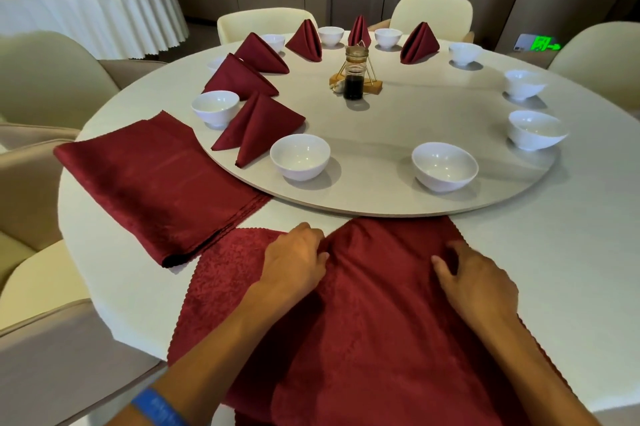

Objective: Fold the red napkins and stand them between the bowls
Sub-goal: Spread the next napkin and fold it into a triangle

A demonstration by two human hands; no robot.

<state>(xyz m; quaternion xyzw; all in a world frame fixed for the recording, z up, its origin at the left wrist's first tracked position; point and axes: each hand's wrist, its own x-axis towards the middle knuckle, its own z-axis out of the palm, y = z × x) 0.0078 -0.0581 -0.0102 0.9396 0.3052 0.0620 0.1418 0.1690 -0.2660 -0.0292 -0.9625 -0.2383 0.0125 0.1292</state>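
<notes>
Pinching a fold of the spread red napkin (363,304), left hand (294,261); right hand (478,282) flat, fingers spread on it.

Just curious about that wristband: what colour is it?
Blue, on the left wrist, seen in the head view.

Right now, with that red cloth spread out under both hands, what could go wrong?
The napkin hangs over the table's near edge, so a tug might slide it off. The left hand is bunching the cloth while the right hand rests on it, so the fold may come out crooked. The next gap lies between two bowls on the turntable; a wide napkin could knock one.
</notes>
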